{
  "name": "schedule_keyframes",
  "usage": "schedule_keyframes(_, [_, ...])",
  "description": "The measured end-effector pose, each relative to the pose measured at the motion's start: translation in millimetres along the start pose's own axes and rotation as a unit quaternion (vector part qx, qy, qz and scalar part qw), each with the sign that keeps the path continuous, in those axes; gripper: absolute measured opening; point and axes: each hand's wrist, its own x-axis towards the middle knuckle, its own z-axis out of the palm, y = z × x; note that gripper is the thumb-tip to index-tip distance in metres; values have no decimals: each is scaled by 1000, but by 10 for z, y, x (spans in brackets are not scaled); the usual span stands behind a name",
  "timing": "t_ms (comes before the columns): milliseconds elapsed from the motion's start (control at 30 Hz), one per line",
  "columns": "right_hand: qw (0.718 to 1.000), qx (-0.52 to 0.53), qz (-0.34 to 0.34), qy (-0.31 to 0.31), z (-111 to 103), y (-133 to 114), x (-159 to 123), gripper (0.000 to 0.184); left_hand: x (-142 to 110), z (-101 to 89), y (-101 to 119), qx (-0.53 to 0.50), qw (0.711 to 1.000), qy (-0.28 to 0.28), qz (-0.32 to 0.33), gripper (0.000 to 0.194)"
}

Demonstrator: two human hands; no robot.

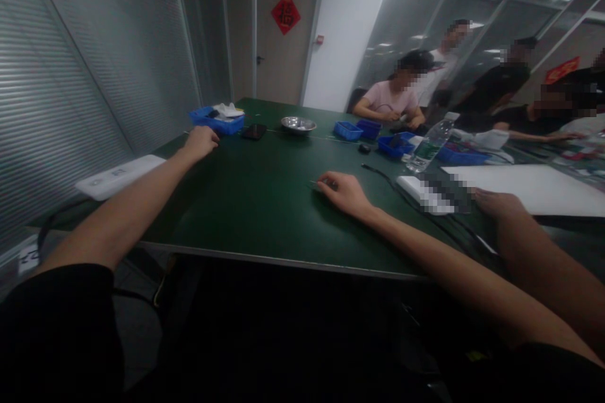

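Observation:
My left hand (201, 143) reaches to the front of a blue tray (201, 118) at the far left of the table. Its fingers are curled, and whatever they hold, if anything, is hidden. A dark phone (254, 131) lies just to the right of it. Near the table's middle, my right hand (347, 194) rests close to the green top with thumb and fingers pinched. A thin, pale, pin-like piece (312, 183) sticks out from those fingertips; its kind is too small to make out. Beyond both hands stands a round metal bowl (298, 126) with small bits in it.
Several blue bins (348, 131), a water bottle (432, 141), a white box (416, 192) and a black cable (382, 175) are on the right. Another person's arm (524, 233) comes in beside my right forearm. A white device (120, 176) lies left. People are beyond the table.

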Motion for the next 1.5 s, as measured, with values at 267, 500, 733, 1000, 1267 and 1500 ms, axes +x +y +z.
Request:
schedule_keyframes(267, [1000,1,-3,-1,1,4,2,19,117,54,-189,-29,1000,-10,3,35])
schedule_keyframes(500, [1000,6,-14,-7,9,29,8,20,-17,153,454,-157,983,-45,86,39])
schedule_keyframes(733, [998,40,-53,-5,-9,-25,-9,23,-628,285,1627,-250,899,-155,325,35])
schedule_keyframes(1000, [986,98,-130,-22,-58,-126,-38,17,-1073,414,2025,-282,856,-191,389,32])
schedule_keyframes(1267, [989,85,-119,-16,-44,-102,-40,16,-1047,428,1969,-315,838,-228,384,34])
schedule_keyframes(1500, [992,80,-100,-7,-65,-98,-46,13,-1030,436,1944,-332,832,-226,382,33])
